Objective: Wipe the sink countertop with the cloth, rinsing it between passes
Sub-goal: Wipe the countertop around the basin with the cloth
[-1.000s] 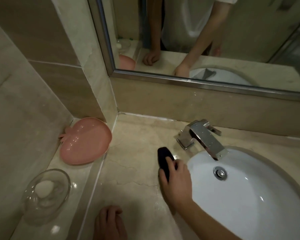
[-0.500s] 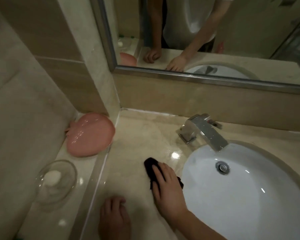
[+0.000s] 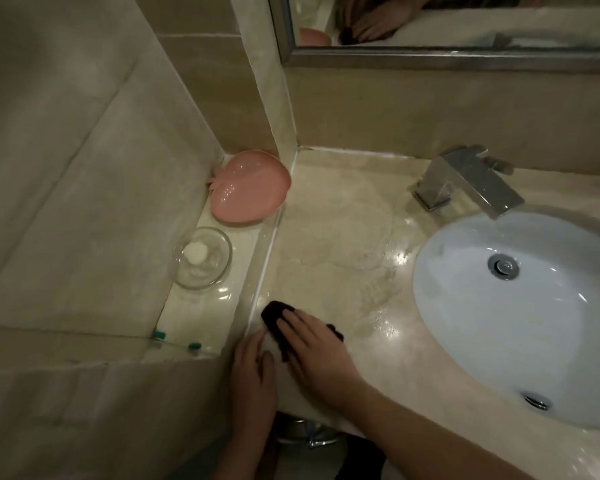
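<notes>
A dark cloth (image 3: 274,320) lies flat on the beige marble countertop (image 3: 329,237) near its front left corner. My right hand (image 3: 316,351) presses on the cloth with fingers spread, covering most of it. My left hand (image 3: 253,375) rests flat on the counter's front edge just left of the cloth, holding nothing. Wet streaks shine on the counter between the cloth and the white oval sink (image 3: 520,344). The chrome faucet (image 3: 471,181) stands behind the sink.
A raised ledge on the left holds a pink apple-shaped dish (image 3: 250,188) and a clear glass bowl (image 3: 219,271) with white soap. Two teal-tipped items (image 3: 160,336) lie at the ledge's front. A mirror (image 3: 465,19) hangs above.
My right hand has slid the cloth from beside the faucet and sink rim toward the front left corner of the counter. The view has tilted downward.
</notes>
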The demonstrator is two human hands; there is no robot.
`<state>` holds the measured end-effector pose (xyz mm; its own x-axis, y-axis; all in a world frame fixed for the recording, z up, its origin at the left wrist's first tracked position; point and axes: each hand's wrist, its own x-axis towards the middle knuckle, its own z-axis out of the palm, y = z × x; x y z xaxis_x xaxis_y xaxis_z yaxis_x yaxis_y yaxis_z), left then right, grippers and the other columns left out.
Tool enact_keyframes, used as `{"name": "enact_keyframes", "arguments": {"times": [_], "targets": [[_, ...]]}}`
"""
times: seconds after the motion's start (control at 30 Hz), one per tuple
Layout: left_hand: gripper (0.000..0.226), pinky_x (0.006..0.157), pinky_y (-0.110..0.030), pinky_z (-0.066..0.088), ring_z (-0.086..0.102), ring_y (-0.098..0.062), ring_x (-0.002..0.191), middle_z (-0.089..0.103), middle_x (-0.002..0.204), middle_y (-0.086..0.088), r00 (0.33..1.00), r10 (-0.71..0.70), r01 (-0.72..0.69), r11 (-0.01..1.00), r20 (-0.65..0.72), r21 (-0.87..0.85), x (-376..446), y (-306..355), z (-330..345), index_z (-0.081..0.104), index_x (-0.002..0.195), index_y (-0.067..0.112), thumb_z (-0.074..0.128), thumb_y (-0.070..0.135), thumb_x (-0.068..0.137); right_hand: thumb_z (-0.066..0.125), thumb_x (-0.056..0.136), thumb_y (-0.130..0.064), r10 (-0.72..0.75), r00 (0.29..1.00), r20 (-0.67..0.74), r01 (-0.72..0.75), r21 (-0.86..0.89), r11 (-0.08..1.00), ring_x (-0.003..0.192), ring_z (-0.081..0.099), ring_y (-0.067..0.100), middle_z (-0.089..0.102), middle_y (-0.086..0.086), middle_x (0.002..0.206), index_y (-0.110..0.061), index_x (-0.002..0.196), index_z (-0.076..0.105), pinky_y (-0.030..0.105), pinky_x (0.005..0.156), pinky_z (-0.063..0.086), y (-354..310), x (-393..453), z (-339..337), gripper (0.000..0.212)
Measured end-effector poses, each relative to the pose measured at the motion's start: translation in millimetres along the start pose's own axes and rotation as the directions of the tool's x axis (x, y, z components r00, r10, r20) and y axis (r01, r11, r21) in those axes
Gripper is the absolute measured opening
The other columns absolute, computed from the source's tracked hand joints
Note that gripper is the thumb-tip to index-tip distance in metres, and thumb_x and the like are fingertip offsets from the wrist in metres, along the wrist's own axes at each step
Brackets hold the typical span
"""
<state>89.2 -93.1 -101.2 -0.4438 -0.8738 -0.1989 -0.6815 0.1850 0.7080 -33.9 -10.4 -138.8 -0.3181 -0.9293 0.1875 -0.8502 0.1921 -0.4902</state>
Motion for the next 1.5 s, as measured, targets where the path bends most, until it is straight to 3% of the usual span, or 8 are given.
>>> {"name": "enact_keyframes", "arguments": {"times": [0.2,0.5,0.6,0.73,0.97,1.13,1.33,1.5], "targets": [[0.04,0.112,-0.025,0.032,0.044,-0.011,0.133,0.05,0.144,0.005,0.978,0.095,-0.117,0.987,0.187,0.113,-26.7,-5.4,-15.1,0.057,0.137,0.021,0.056,0.009,0.098,0.045,0.101,-0.024,0.406,0.901,-0.152,-0.422,-0.09,0.902,0.142,0.039,0.029,0.043,0.011,0.155,-0.008,0.148,0.047,0.035,0.122,0.021,70.2,-50.7,-65.0,0.049],[0.043,0.101,0.005,0.014,0.027,0.003,0.141,0.03,0.152,0.02,0.954,-0.03,0.033,0.999,0.297,-0.005,-36.7,0.2,-17.2,0.041,0.148,0.025,0.046,0.022,0.105,0.049,0.098,-0.025,0.434,0.887,-0.16,-0.439,0.005,0.899,0.133,0.042,0.032,0.051,0.015,0.143,-0.008,0.141,0.054,0.042,0.115,0.032,-12.1,-32.3,-10.6,0.046],[0.042,0.111,-0.013,0.024,0.032,0.004,0.137,0.036,0.147,0.021,0.946,-0.097,0.124,0.99,0.309,-0.067,-31.8,5.0,-27.6,0.039,0.149,0.03,0.042,0.028,0.106,0.069,0.088,-0.027,0.332,0.94,-0.08,-0.332,0.014,0.943,0.104,0.056,0.029,0.057,0.011,0.119,-0.012,0.129,0.06,0.042,0.087,0.053,-36.4,-18.6,9.2,0.044],[0.037,0.107,-0.023,0.039,0.048,0.0,0.127,0.052,0.139,0.017,0.952,-0.153,0.191,0.973,0.265,-0.125,-33.9,5.6,-34.4,0.049,0.142,0.03,0.042,0.033,0.106,0.059,0.089,-0.044,0.372,0.928,0.025,-0.372,0.134,0.918,0.087,0.059,0.02,0.061,-0.002,0.095,-0.022,0.113,0.062,0.029,0.065,0.043,-42.4,-2.3,-4.0,0.033],[0.034,0.096,-0.015,0.042,0.051,0.005,0.117,0.054,0.137,0.011,0.953,-0.169,0.202,0.973,0.251,-0.11,-56.7,11.7,-19.7,0.05,0.135,0.034,0.041,0.02,0.106,0.046,0.098,-0.046,0.155,0.988,-0.017,-0.156,-0.074,0.985,0.082,0.051,0.017,0.055,-0.003,0.093,-0.022,0.108,0.061,0.03,0.07,0.046,-38.0,-30.2,3.8,0.03],[0.041,0.102,-0.028,0.038,0.049,-0.008,0.118,0.052,0.14,0.006,0.961,-0.271,0.274,0.958,0.046,-0.084,-58.7,9.4,-20.9,0.051,0.14,0.024,0.041,0.01,0.103,0.054,0.094,-0.043,0.06,0.998,-0.019,-0.061,-0.058,0.996,0.085,0.052,0.014,0.058,-0.004,0.098,-0.023,0.108,0.06,0.026,0.075,0.049,-62.9,-16.4,28.9,0.025],[0.033,0.102,-0.026,0.037,0.052,-0.015,0.121,0.057,0.127,0.003,0.987,-0.083,0.082,0.997,0.136,0.01,-62.6,-5.5,-24.9,0.06,0.129,0.019,0.049,0.006,0.101,0.052,0.093,-0.042,0.327,0.934,-0.146,-0.333,-0.022,0.943,0.083,0.055,0.024,0.059,0.004,0.093,-0.019,0.106,0.061,0.037,0.071,0.049,-5.9,-38.2,-10.1,0.028],[0.028,0.099,-0.028,0.046,0.059,-0.006,0.108,0.064,0.115,0.012,0.981,0.022,-0.021,1.0,0.191,-0.006,-69.5,6.2,-10.2,0.065,0.11,0.027,0.053,0.005,0.099,0.061,0.097,-0.032,0.595,0.766,-0.242,-0.623,-0.051,0.781,0.088,0.052,0.029,0.058,0.007,0.096,-0.013,0.109,0.061,0.043,0.077,0.045,88.2,-97.8,-91.7,0.022]]}}
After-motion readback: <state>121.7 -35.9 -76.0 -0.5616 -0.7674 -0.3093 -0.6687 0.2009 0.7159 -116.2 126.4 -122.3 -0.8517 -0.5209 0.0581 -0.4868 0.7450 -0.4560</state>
